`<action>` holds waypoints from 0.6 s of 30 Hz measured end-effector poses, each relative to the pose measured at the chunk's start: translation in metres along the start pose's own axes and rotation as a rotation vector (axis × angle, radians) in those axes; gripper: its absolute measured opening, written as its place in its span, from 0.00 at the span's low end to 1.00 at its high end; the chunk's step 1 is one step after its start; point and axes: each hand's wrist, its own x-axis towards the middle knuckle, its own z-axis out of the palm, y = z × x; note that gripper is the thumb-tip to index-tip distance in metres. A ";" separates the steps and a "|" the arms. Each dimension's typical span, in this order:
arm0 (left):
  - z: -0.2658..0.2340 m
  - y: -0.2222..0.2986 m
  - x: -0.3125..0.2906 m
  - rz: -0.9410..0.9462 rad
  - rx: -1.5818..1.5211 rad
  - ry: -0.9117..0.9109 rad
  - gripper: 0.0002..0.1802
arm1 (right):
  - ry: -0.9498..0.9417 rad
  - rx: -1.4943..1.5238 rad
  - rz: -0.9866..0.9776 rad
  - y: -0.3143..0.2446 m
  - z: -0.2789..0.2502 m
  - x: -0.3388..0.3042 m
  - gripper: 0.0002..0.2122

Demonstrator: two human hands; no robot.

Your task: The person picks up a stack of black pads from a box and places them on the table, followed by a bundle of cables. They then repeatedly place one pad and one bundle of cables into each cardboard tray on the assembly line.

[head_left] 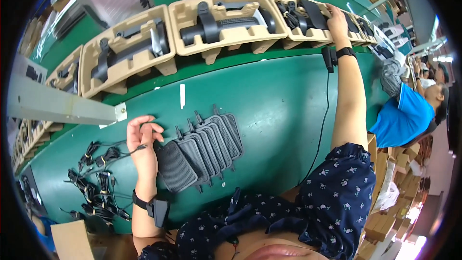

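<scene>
My right hand (338,23) reaches to the far right, over a moulded cardboard tray (294,32). Its fingers are closed at the edge of a flat dark panel (313,14) in that tray; part of the grip is hidden. Off to the left, my left hand (142,135) hovers above the table with its fingers loosely curled. A thin black cable (122,154) crosses this hand and seems held in it. Just right of it lies an overlapping row of grey textured pads with short pegs (207,151). Bundled black cables (98,188) lie to its lower left.
More cardboard trays with black tubular parts (226,26) line the table's far side. A grey metal beam (67,108) juts in from the left. A black wire (321,137) runs from my right wrist device. A person in blue (406,118) sits at the right, near cardboard boxes (399,202).
</scene>
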 end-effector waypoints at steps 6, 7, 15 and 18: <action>0.007 -0.001 0.002 0.023 0.036 -0.003 0.07 | 0.013 -0.015 0.004 0.013 -0.005 0.006 0.16; 0.005 0.000 0.003 0.026 0.049 0.000 0.07 | -0.016 -0.026 0.075 0.007 -0.007 0.004 0.16; 0.001 -0.007 0.007 0.002 0.031 -0.011 0.08 | -0.370 -0.146 0.055 0.045 -0.001 0.015 0.23; 0.000 -0.014 0.009 0.028 -0.039 -0.024 0.09 | -0.350 -0.197 0.014 0.053 -0.002 0.018 0.24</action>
